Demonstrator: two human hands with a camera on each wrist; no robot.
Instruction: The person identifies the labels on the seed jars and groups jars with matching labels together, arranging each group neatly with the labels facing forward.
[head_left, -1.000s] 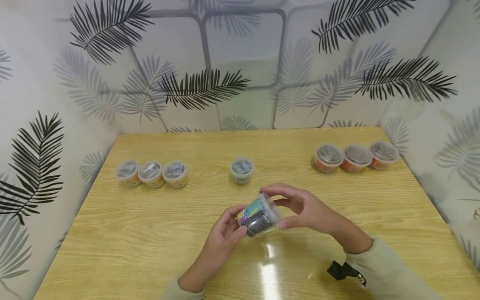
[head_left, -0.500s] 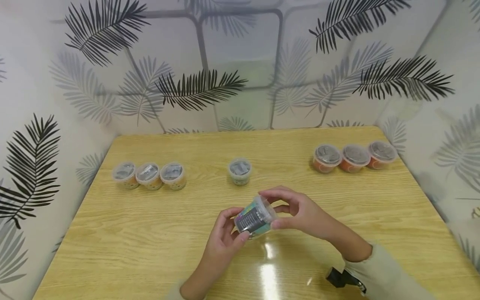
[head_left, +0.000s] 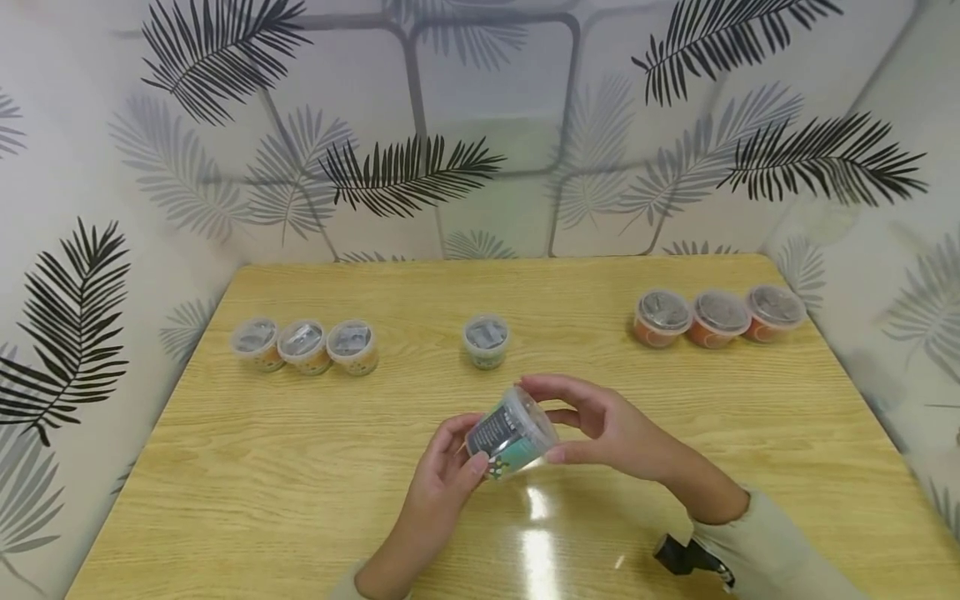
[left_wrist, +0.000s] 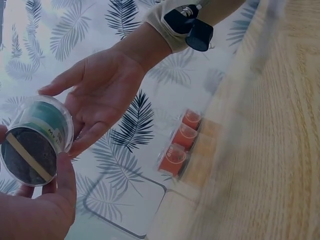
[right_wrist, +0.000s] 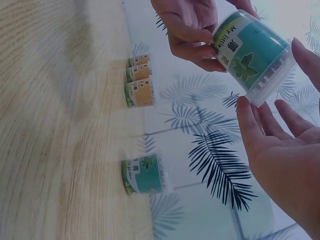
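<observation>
A clear plastic planting cup (head_left: 512,435) with a teal and dark-grey label is held tilted above the middle of the table, its lid toward the right. My left hand (head_left: 442,471) grips it near the base, thumb in front and fingers behind. My right hand (head_left: 618,429) pinches the lid's rim between thumb and fingertips, palm apart from the cup. In the right wrist view the cup (right_wrist: 252,52) shows a green leaf picture and "My little" lettering. Through the cup's base (left_wrist: 29,156) in the left wrist view, dark contents and a pale strip show.
A matching teal cup (head_left: 487,342) stands on the wooden table (head_left: 300,467) behind the hands. Three orange-yellow cups (head_left: 303,347) stand in a row at left, three red-orange cups (head_left: 717,318) at back right. A leaf-patterned wall (head_left: 487,100) rises behind the table. A black device (head_left: 678,554) is on the right wrist.
The held cup has turned about its own axis: its dark text panel has moved up and around, and a green label part now faces front. Both hands stay in nearly the same place.
</observation>
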